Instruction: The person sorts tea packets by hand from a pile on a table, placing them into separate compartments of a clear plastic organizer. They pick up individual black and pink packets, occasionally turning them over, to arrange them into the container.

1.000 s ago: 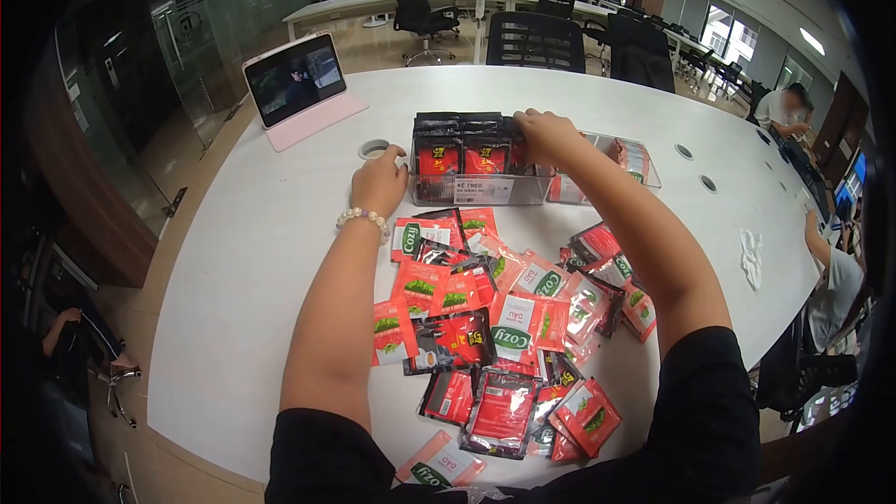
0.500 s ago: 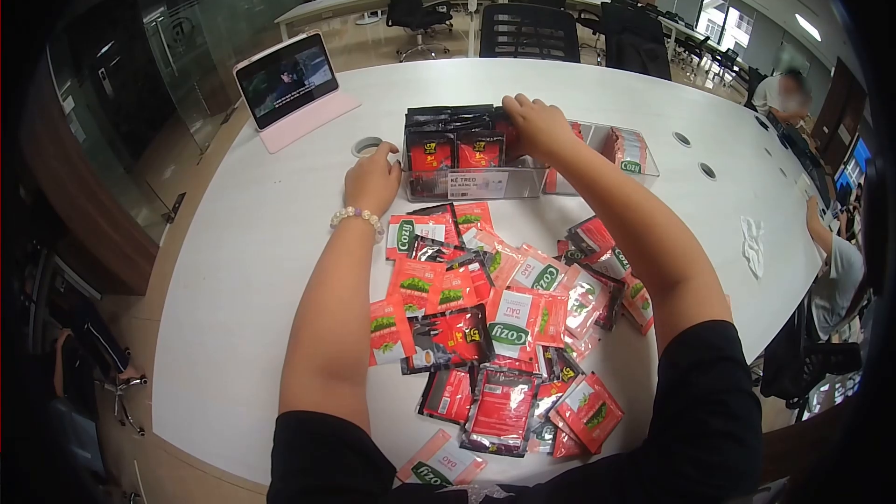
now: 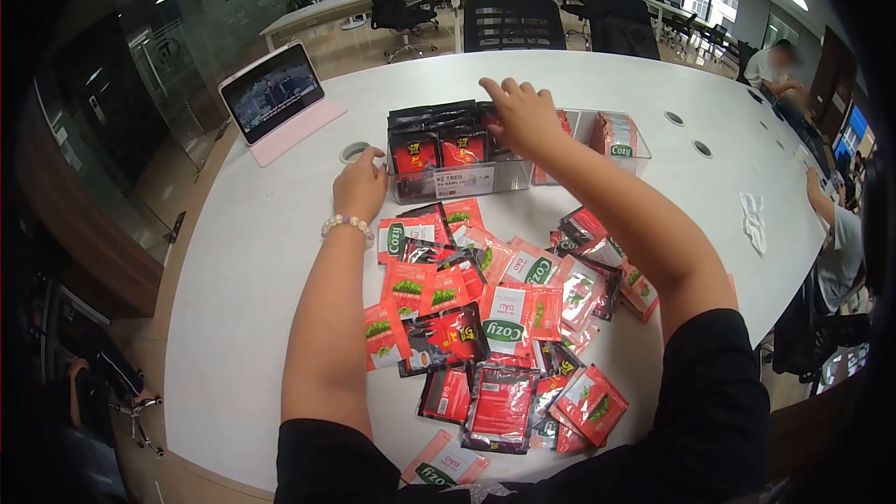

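Observation:
A clear plastic organizer box [image 3: 513, 176] stands on the table, with black-and-red coffee sachets [image 3: 439, 150] upright in its left part and pink Cozy tea sachets [image 3: 616, 135] in its right part. My left hand [image 3: 360, 185] rests at the box's left end, fingers loosely bent by its corner and holding nothing. Over the middle of the box is my right hand [image 3: 525, 117], fingers spread beside the coffee sachets. Its palm and part of its thumb are hidden, and no sachet shows in it. A loose pile of mixed sachets [image 3: 504, 317] lies between my forearms.
A tablet [image 3: 273, 93] in a pink case plays a video at the back left. A crumpled white tissue [image 3: 752, 224] lies on the right of the white table [image 3: 233, 317]. Cable holes [image 3: 702, 149] dot the tabletop. Another person [image 3: 779, 70] sits at the far right.
My right hand has lifted slightly from among the sachets, and its fingers have spread. My left hand stays by the box's left end. The whole view has shifted a little.

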### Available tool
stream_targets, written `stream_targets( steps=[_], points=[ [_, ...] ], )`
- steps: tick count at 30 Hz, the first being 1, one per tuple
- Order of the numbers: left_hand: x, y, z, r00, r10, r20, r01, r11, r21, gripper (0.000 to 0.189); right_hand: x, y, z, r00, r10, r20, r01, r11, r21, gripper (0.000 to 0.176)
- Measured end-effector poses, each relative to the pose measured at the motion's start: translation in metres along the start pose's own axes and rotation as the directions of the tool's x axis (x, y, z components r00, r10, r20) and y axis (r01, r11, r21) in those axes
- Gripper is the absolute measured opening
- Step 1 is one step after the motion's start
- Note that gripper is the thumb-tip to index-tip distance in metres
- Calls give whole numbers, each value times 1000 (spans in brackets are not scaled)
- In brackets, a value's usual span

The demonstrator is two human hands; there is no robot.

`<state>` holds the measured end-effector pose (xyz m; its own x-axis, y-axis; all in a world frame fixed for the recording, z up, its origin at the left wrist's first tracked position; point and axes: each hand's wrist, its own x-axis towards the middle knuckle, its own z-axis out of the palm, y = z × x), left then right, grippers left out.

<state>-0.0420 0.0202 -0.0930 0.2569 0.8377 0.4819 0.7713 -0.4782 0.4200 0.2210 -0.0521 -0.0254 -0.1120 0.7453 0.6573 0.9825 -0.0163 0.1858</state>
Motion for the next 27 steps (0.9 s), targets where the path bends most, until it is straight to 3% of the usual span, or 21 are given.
stream_targets(
  steps=[3,6,7,8,10,12,13,15,18,21,24,27],
  points=[
    [-1,0,-1,1000,-5,4,5,1000,0,21,-9,6,-43,992,-125,-34,129,975,180,48],
    [0,0,1,1000,-2,4,2,1000,2,21,-35,21,-93,950,-176,258,69,924,377,41],
    [0,-1,0,1000,-3,2,3,1000,7,21,-43,22,-113,863,-114,491,-84,928,363,43],
    [-1,0,-1,1000,2,9,-2,1000,3,21,-52,24,-125,719,-59,692,-223,924,310,45],
    [0,-3,3,1000,14,-14,-14,1000,-6,21,-81,35,-121,639,-39,768,-167,968,188,54],
    [-1,-4,1,1000,15,-13,-15,1000,-14,21,-97,36,-113,461,64,885,-255,965,63,62],
    [-1,-4,1,1000,20,-14,-20,1000,5,22,-104,32,-108,452,48,891,-147,989,21,64],
    [-2,-1,-2,1000,-1,7,1,1000,13,23,-121,35,-88,555,77,828,-202,978,44,63],
    [-3,-3,1,1000,19,-20,-18,1000,19,23,-117,31,-97,567,-46,823,-124,982,140,61],
    [-3,-2,0,1000,11,-7,-11,1000,11,23,-127,25,-89,674,-65,736,-47,990,130,60],
    [-2,-2,0,1000,10,5,-10,1000,16,23,-121,27,-92,719,-35,694,-146,969,200,44],
    [-1,-2,-1,1000,-4,24,4,1000,1,23,-113,50,-84,809,-114,576,-182,884,431,24]
  ],
)
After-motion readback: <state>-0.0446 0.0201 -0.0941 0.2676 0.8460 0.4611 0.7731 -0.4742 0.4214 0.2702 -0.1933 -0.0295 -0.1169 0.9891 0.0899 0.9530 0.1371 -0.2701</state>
